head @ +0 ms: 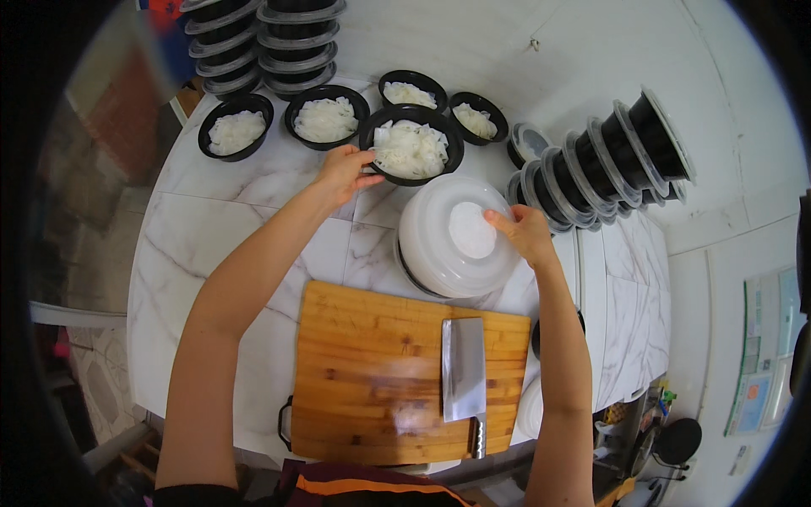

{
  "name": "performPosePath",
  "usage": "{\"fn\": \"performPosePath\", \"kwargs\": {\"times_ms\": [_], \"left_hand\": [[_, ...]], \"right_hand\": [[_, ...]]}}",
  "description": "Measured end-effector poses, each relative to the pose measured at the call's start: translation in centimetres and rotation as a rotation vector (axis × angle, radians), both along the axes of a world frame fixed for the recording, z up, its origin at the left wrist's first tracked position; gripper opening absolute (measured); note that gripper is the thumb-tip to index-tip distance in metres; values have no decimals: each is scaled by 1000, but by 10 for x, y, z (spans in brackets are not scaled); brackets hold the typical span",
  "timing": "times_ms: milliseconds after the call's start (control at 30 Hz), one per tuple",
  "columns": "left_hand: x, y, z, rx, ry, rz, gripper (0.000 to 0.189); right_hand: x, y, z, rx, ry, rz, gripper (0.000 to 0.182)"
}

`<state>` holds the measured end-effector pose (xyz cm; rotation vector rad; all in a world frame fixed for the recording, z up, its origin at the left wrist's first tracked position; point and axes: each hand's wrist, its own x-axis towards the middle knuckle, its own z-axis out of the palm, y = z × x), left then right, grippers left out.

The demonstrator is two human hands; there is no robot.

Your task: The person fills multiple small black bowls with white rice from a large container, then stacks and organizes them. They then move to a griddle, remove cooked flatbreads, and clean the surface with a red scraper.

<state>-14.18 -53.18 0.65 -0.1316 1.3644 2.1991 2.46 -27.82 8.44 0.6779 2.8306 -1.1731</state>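
Note:
My left hand [345,172] grips the left rim of a black plastic bowl [412,179], which holds flat white noodles [410,149]. This bowl is tilted a little and overlaps the bowls behind it. My right hand [526,233] pinches the right side of a round, translucent white plastic lid [437,253], thumb on top near a white disc in its middle. Beneath that lid a darker rim shows at the lower left; what it covers is hidden. Toward me lies a wooden cutting board [367,380] with a cleaver [464,371] flat on its right part.
More black bowls of noodles [236,130] stand along the back of the marble-patterned table [209,234]. Tall stacks of lidded black bowls rise at the back left [298,51] and lean against the wall at right [608,158]. A white round container [531,409] sits by my right forearm.

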Motion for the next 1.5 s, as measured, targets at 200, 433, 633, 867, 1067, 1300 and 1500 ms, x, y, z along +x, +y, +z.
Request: {"fn": "performPosePath", "kwargs": {"times_ms": [200,433,633,867,1067,1300,1500], "left_hand": [[12,-25,64,-55,173,24,8],[30,-32,99,-1,216,-48,8],[59,-15,105,37,181,-164,8],[102,-5,76,-6,96,-339,13],[111,-4,77,-230,207,-506,29],[20,-4,3,-251,178,-255,34],[-71,59,-46,-91,7,-48,38]], "right_hand": [[5,3,3,-12,122,-19,53],[37,-14,35,-569,331,-47,60],[92,80,9,-1760,474,-38,46],[79,33,34,-1245,485,-309,41],[54,11,25,-807,281,-234,54],[17,3,34,-422,111,-89,51],[-12,0,52,-251,-38,82,46]]}}
